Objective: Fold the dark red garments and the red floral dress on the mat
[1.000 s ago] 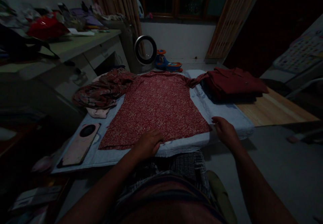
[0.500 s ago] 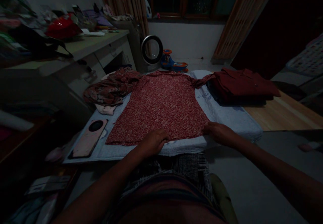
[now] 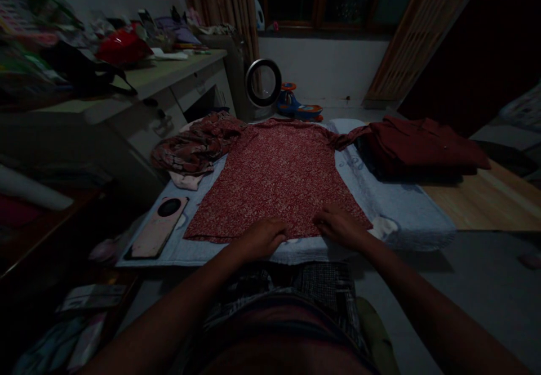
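Observation:
A red blouse (image 3: 283, 172) with a small pale print lies spread flat on a light blue blanket (image 3: 397, 206), its hem toward me. At the middle of the hem, my left hand (image 3: 262, 236) has its fingers curled closed on the cloth edge. My right hand (image 3: 339, 226) rests a little to the right, fingers bent and pressed together on the fabric just above the hem. The fingertips of both hands are partly hidden in the dim light. The blouse's right sleeve reaches toward a stack of folded dark red clothes (image 3: 426, 144).
A pink phone (image 3: 154, 231) lies at the blanket's left front corner. Behind it is a crumpled patterned garment (image 3: 190, 150). A cluttered desk (image 3: 156, 79) stands to the left. Bare wooden board (image 3: 486, 200) extends right. A round fan (image 3: 262, 82) and blue toy car (image 3: 298, 105) stand beyond.
My right hand has moved left from the hem's right corner toward my left hand. That corner now lies spread on the blanket. My left hand stays at the hem; the view has shifted slightly.

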`<control>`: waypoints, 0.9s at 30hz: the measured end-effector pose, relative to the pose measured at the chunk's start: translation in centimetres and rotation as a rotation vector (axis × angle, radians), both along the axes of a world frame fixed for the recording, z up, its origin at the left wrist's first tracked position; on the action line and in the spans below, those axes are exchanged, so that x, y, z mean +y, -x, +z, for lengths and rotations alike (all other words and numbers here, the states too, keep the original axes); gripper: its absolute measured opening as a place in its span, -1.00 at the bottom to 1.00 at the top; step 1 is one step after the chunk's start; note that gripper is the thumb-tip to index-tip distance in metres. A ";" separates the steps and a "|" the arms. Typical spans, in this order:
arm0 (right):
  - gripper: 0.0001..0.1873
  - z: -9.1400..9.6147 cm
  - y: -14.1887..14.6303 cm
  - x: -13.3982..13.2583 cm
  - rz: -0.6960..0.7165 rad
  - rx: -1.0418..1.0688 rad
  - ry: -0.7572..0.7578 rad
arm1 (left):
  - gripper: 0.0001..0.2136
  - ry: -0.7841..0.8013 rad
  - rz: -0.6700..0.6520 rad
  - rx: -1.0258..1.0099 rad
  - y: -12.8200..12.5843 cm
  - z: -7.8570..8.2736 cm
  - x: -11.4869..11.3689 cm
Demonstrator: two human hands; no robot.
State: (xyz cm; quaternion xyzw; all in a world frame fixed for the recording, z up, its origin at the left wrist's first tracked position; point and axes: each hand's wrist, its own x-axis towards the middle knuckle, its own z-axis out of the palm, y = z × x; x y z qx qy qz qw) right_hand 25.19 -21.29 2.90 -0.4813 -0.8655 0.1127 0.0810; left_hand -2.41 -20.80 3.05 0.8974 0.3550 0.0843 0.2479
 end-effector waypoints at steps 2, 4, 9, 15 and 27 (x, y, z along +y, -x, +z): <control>-0.79 0.6 -0.7 -0.4 0.073 0.022 0.105 | -0.83 -0.016 0.016 -0.011 0.4 0.2 0.8; -0.78 1.2 -0.8 -0.1 0.091 0.029 0.160 | -0.82 -0.091 0.066 -0.049 0.7 0.4 2.1; -0.73 1.0 1.5 3.3 -0.102 0.045 -0.013 | -0.71 -0.265 0.216 -0.036 0.6 -0.3 5.6; -0.60 -1.8 3.6 4.6 -0.201 0.098 -0.147 | -0.54 -0.228 0.125 0.086 1.2 -2.6 4.7; -0.76 -0.9 1.5 -2.2 0.017 0.145 0.026 | -0.67 -0.186 0.135 0.044 9.4 -1.4 2.2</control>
